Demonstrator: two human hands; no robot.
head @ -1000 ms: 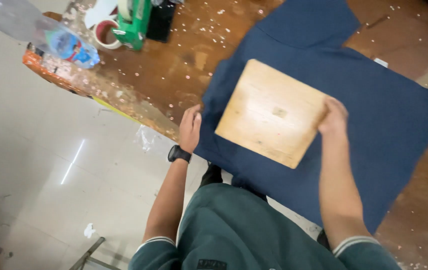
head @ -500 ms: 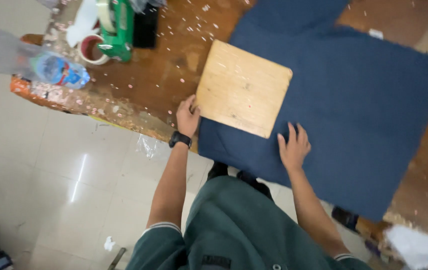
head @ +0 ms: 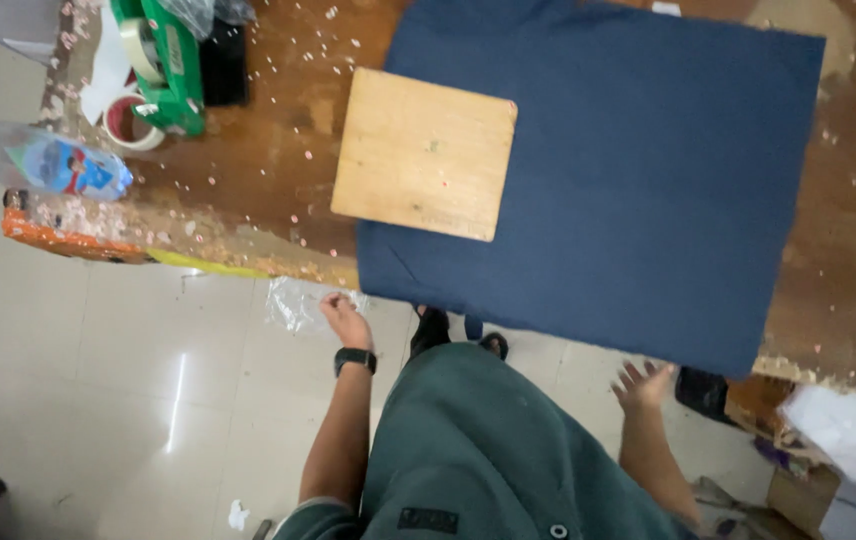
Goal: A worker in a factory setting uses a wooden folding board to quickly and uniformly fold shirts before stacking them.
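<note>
Hanging open and empty below the table edge, both hands [head: 348, 322] [head: 643, 385] sit near the blue-labelled clear bottle [head: 68, 165] and green tape dispenser [head: 163, 65].

A worn brown desk [head: 278, 170], speckled with pale crumbs, carries a dark blue cloth [head: 628, 190] that overhangs its near edge. A wooden board [head: 424, 152] lies partly on the cloth, partly on bare wood. A green tape dispenser [head: 170, 62], tape roll [head: 128, 118] and plastic bottle [head: 70, 166] sit at the left end.
</note>
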